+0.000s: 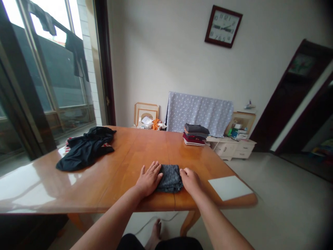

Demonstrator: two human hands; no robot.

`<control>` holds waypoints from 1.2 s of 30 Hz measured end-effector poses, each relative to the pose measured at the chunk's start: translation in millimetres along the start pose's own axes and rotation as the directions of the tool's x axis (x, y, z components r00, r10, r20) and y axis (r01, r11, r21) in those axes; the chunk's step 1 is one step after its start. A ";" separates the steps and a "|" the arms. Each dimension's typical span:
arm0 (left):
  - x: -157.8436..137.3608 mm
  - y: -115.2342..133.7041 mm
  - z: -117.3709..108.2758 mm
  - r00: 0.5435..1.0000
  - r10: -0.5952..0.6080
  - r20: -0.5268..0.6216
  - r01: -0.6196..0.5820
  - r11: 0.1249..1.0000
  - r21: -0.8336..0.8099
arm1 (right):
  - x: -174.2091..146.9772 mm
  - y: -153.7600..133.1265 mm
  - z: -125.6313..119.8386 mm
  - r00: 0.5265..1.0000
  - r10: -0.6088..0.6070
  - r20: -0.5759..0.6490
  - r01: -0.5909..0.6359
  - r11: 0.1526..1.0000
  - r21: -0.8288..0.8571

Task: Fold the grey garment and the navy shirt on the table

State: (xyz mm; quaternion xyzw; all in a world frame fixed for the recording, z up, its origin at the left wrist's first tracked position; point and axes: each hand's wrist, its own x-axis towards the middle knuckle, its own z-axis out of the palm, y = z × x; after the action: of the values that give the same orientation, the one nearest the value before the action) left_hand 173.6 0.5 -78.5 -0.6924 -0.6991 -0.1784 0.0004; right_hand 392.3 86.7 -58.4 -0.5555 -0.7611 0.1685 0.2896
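A: State the location of the folded dark gray garment.

B: It lies flat on the wooden counter, close to the near edge, between the two hands. It forms a compact, layered bundle.

A: Specify the condition of the left hand.

B: Spread, with fingers extended. The palm faces down and the fingers lie against the left side of the bundle.

A: And the right hand?

B: Fingers curled, in contact with the right edge of the bundle. Whether fabric is pinched inside the curl cannot be determined. The hands are apart, with the bundle separating them.

A: List the adjacent items.

B: A white rectangular sheet lies flat to the right of the right hand. A stack of folded clothes stands near the far edge, gray layers above dark red ones. A loose heap of black clothing, with red-and-white striped fabric showing at its edges, lies toward the left.

A: Background?

B: A pale cloth with white spots hangs beyond the far edge; a square clock is mounted on the wall.
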 end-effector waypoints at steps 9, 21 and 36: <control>-1.2 3.0 1.0 1.000 0.021 -0.010 -0.020 0.996 0.084 | -9.9 -9.3 2.6 0.996 0.009 0.083 -0.007 1.000 -0.024; -3.6 5.9 -3.0 0.999 0.022 0.026 -0.025 0.993 0.115 | 18.9 5.0 7.4 0.997 0.070 -0.015 -0.071 0.997 -0.009; -2.4 3.6 -5.2 0.997 0.004 0.073 -0.011 0.995 0.094 | 42.8 -15.7 21.7 0.988 0.106 0.115 -0.070 0.957 -0.283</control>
State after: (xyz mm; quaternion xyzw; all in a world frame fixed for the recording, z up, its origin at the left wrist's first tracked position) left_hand 175.9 -3.2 -73.3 -0.7004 -0.7036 -0.1197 0.0084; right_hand 357.7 123.3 -55.3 -0.6118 -0.7689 0.1083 0.1511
